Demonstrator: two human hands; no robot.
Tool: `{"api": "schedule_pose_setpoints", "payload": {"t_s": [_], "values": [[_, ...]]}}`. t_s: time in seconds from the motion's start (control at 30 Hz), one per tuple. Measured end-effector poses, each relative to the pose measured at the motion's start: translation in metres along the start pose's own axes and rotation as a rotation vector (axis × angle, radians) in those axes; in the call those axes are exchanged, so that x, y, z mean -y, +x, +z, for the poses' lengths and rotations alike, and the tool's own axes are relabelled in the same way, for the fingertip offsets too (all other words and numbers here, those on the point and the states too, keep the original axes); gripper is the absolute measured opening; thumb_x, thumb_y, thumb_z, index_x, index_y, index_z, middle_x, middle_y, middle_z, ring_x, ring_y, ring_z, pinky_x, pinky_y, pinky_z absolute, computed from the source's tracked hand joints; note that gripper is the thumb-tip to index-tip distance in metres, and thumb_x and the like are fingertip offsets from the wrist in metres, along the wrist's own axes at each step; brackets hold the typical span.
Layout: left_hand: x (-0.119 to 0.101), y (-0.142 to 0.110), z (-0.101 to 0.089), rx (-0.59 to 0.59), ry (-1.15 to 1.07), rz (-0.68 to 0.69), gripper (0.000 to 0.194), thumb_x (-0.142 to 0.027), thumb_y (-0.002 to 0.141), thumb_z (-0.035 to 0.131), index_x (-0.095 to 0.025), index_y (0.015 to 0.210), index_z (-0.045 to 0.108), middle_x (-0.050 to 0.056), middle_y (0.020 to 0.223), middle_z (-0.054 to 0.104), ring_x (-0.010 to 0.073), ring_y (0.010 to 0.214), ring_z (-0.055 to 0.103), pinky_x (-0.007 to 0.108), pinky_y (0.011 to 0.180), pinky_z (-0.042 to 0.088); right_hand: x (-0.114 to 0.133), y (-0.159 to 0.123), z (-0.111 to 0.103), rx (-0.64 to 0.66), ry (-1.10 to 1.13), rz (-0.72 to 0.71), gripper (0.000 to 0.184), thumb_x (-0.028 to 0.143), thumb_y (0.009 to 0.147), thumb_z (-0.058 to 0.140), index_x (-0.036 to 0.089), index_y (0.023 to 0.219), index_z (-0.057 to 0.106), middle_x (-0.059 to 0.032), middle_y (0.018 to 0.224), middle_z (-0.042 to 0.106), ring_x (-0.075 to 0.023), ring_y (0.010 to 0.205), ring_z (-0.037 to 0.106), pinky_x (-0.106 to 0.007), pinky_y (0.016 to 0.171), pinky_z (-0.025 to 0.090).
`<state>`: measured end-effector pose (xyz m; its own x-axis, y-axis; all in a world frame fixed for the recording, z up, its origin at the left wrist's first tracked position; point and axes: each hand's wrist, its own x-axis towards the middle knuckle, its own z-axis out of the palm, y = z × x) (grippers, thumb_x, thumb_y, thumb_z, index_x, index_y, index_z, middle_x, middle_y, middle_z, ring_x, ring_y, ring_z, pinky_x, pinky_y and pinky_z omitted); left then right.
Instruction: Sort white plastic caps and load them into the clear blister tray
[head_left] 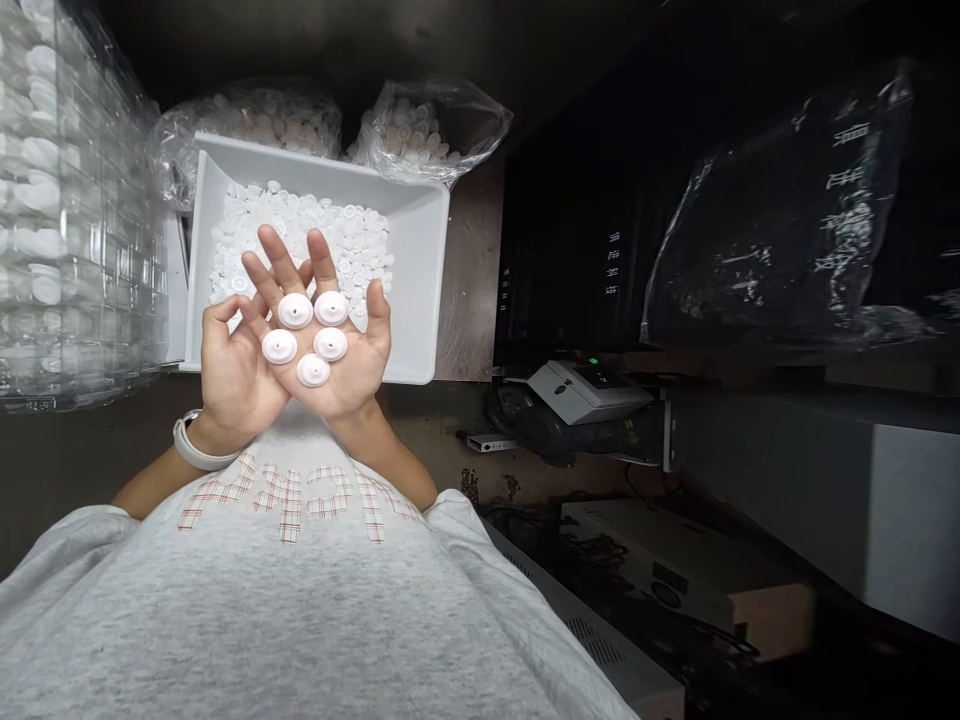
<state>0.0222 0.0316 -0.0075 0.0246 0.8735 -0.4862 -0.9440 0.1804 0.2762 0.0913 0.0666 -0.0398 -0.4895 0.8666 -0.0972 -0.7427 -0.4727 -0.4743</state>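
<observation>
My right hand [341, 375] is palm up over the white tray, fingers spread and slightly curved. Several round white plastic discs [313, 370] lie on its palm and finger bases, each with a small dark spot in its raised middle. Crossing behind it from the left, my left hand [236, 375] is also palm up, its thumb bent and apart. Its other fingers pass beneath my right hand and are mostly hidden. Beyond both hands, the white tray [414, 290] contains a spread of many similar small white parts [300, 215].
Clear bags [431, 130] of similar parts stand behind the tray. Stacked clear plastic trays [82, 220] rise at the left. To the right are dark plastic-wrapped goods [780, 220], a grey device [589, 390] with a green light, and boxy equipment [675, 560] with cables.
</observation>
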Motion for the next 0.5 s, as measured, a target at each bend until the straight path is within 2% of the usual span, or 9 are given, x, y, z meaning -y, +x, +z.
{"api": "schedule_pose_setpoints", "payload": {"t_s": [0.17,0.3,0.4,0.5], "values": [[0.000,-0.001,-0.008,0.094,-0.022,-0.021,0.047,-0.046,0.098,0.039,-0.021,0.135,0.053,0.004,0.144,0.057,0.0270,0.152,0.027,0.045,0.123,0.030,0.008,-0.005,0.004,-0.011,0.117,0.043,0.058,0.070,0.077,0.047,0.033,0.121,0.055,-0.0006,0.138,0.055,-0.0216,0.129,0.055,-0.059,0.114,0.040],[-0.004,-0.006,-0.015,0.089,-0.022,-0.092,0.047,-0.046,0.098,0.035,-0.019,0.132,0.053,0.006,0.142,0.058,0.0262,0.152,0.029,0.047,0.123,0.030,0.015,-0.007,0.006,-0.045,0.166,0.046,0.049,0.062,0.084,0.038,0.031,0.117,0.057,0.0002,0.137,0.055,-0.0175,0.128,0.055,-0.051,0.114,0.043],[-0.006,-0.008,-0.019,0.096,-0.014,-0.118,0.042,-0.046,0.098,0.036,-0.021,0.125,0.055,0.005,0.144,0.056,0.0255,0.151,0.032,0.047,0.123,0.031,0.018,-0.004,0.003,-0.079,0.087,0.007,0.048,0.064,0.083,0.039,0.028,0.109,0.057,0.0000,0.138,0.054,-0.0181,0.131,0.053,-0.051,0.113,0.044],[-0.007,-0.008,-0.021,0.163,0.003,-0.100,0.041,-0.052,0.096,0.038,-0.023,0.118,0.058,0.005,0.146,0.054,0.0259,0.151,0.031,0.046,0.120,0.035,0.019,0.001,-0.003,-0.106,-0.045,-0.032,0.051,0.069,0.073,0.051,0.023,0.095,0.055,-0.0014,0.140,0.053,-0.0217,0.134,0.050,-0.053,0.112,0.045]]}}
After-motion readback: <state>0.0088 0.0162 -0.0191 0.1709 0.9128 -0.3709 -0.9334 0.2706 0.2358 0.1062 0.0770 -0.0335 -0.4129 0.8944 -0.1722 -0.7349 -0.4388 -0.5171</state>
